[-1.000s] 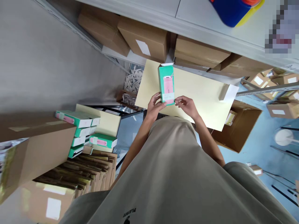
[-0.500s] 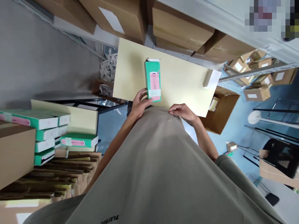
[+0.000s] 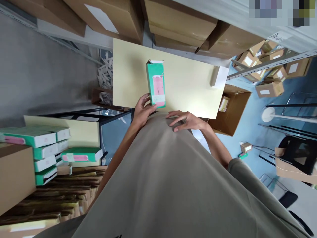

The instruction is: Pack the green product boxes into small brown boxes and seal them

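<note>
L hand (image 3: 142, 111) grasps lower end of green box (image 3: 156, 84), upper ctr of frame, over cream tabletop (image 3: 188, 82). R hand (image 3: 187, 121), ctr, is released, fingers spread, near shirt (image 3: 178, 172). White box (image 3: 220, 76) sits upper R.

The green box (image 3: 156, 84) at centre bears a pink cup print (image 3: 158, 86) and a pale band (image 3: 158, 99); the desk (image 3: 188, 82) is cream. Left of frame, stacked boxes (image 3: 46, 152) are green with white ends (image 3: 45, 139). The shirt (image 3: 168, 178) is grey-green, the cartons (image 3: 180, 24) at the top brown.
</note>
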`<state>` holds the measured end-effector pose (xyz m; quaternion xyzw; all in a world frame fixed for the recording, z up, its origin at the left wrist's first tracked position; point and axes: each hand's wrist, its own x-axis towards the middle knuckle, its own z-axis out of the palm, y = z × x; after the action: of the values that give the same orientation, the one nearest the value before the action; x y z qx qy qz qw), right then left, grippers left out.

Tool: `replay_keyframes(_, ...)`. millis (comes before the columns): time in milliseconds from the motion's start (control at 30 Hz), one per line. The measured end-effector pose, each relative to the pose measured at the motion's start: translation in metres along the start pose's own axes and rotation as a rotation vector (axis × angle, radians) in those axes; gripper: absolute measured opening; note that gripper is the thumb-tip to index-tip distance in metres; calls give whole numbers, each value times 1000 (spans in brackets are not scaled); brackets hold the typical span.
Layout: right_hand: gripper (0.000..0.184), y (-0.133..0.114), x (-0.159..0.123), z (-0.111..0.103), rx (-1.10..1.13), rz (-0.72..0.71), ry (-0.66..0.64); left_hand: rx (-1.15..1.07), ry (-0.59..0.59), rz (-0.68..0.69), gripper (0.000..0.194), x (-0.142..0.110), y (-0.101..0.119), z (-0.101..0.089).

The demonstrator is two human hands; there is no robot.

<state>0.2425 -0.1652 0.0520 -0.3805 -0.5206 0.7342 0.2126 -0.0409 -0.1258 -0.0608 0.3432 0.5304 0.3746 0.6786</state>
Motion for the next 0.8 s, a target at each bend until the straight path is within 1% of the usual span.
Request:
replay_keyframes(67, 30, 3, 1, 1, 8, -3, 12, 7, -7, 3, 95, 0, 2, 0)
replay_keyframes(167, 20, 5, 0, 3, 1, -24, 29, 8, -5, 3, 92, 0, 3, 1)
replay_keyframes(233, 18, 4, 0, 5, -15, -43, 46, 6, 0, 1, 91, 0, 3, 1)
replay_keyframes(367, 26, 2, 0, 9, 1, -74, 107, -4, 22, -15, 91, 0, 3, 2)
replay_keyframes(567, 34, -7, 5, 8, 0, -43, 181, -9, -11, -19, 92, 2, 7, 2)
replay_keyframes(667, 32, -11, 5, 5, -24, -51, 166, -16, -13, -18, 92, 4, 7, 2)
replay_keyframes(800, 24, -12, 3, -1, -91, -60, 123, -30, -22, -12, 91, 6, 7, 1)
